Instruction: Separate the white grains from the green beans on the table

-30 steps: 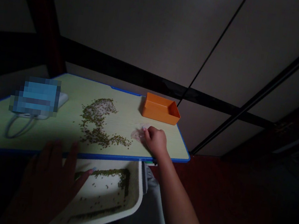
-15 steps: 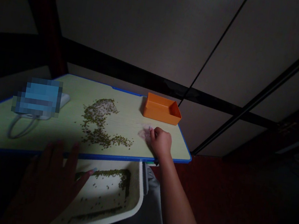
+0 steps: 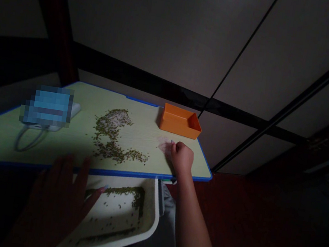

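My right hand [image 3: 182,157] is closed, its fingers curled and thumb pressed in, low over the table [image 3: 81,98]. What it holds, if anything, is hidden. Just left of its fingertips lies a small pale patch of fine grains [image 3: 164,144]. Further left, a loose spread of small green beans [image 3: 108,140] has whitish grains mixed in near its top. My left hand [image 3: 61,194], dark in shadow, has its fingers apart at the table's front edge, over a white tub [image 3: 155,217]. More green beans [image 3: 138,196] lie along the tub's inner edges.
An orange open box [image 3: 179,127] stands at the table's back right. On the left is a blurred-out blue object [image 3: 51,108] on a white base, with a looped cable [image 3: 29,140]. Behind the table rise cabinet panels [image 3: 165,37]. Reddish floor [image 3: 240,217] shows at right.
My right hand has shifted slightly right, away from the pale patch, still closed. My left hand stays over the tub. The whole view has moved a little.
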Tool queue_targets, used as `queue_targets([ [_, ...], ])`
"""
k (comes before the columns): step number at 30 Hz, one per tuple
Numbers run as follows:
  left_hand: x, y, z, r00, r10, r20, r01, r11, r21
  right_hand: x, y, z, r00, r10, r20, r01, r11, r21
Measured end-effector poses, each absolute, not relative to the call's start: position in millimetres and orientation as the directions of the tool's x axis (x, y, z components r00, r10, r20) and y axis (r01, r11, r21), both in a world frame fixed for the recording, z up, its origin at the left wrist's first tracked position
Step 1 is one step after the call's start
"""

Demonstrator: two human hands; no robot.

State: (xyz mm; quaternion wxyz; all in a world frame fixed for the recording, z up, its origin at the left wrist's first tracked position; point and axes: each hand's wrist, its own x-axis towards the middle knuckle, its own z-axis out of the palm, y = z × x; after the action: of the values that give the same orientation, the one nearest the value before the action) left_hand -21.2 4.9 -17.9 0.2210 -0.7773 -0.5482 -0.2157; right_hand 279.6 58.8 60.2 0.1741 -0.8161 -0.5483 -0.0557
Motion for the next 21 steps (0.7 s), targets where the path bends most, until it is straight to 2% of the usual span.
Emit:
queue_targets([
  [5,-19.6,3.3,-14.2,0.303,0.763,0.572,0.949,-0.295,-0.109,274.2,64.2,62.5,0.348,0.896,0.276,0.935,-0.309,-0.175],
  [11,-19.0,3.4,-15.1,0.297,0.765,0.571,0.951,-0.291,-0.105,276.7,64.8,55.0,0.077,0.934,0.348,0.985,-0.016,-0.174],
  [15,-19.7,3.5,-15.0,0.297,0.774,0.559,0.95,-0.297,-0.093,282.0,61.5,49.9,0.051,0.909,0.413,0.947,0.087,-0.308],
  [21,-18.4,3.1,-12.4,0.287,0.783,0.552,0.956,-0.269,-0.117,284.2,56.4,47.3,-0.126,0.925,0.358,0.792,0.311,-0.525],
])
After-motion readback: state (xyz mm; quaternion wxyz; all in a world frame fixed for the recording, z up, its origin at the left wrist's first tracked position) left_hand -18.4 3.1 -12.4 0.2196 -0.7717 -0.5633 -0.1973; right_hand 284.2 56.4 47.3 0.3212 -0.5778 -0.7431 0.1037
